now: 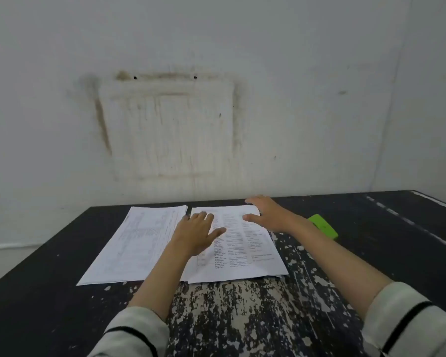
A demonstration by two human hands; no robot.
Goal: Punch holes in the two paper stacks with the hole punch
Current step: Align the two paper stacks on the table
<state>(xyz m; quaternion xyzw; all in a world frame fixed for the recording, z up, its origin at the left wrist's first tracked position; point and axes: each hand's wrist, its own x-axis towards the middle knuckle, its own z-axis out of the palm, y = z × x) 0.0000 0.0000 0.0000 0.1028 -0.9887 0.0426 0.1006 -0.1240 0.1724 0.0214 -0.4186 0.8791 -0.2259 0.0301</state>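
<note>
Two stacks of printed white paper lie side by side on a black table. The left stack (131, 248) lies untouched. Over the right stack (245, 256) both hands hover or rest flat. My left hand (195, 231) is spread on its left part, fingers apart. My right hand (267, 213) is spread over its far right corner, holding nothing. A bright green hole punch (323, 226) sits on the table just right of my right forearm, partly hidden by it.
The black table (242, 318) has worn, flaking paint near its front middle. A stained white wall (165, 124) rises directly behind the table's far edge. White stripes (410, 222) run across the table at the right.
</note>
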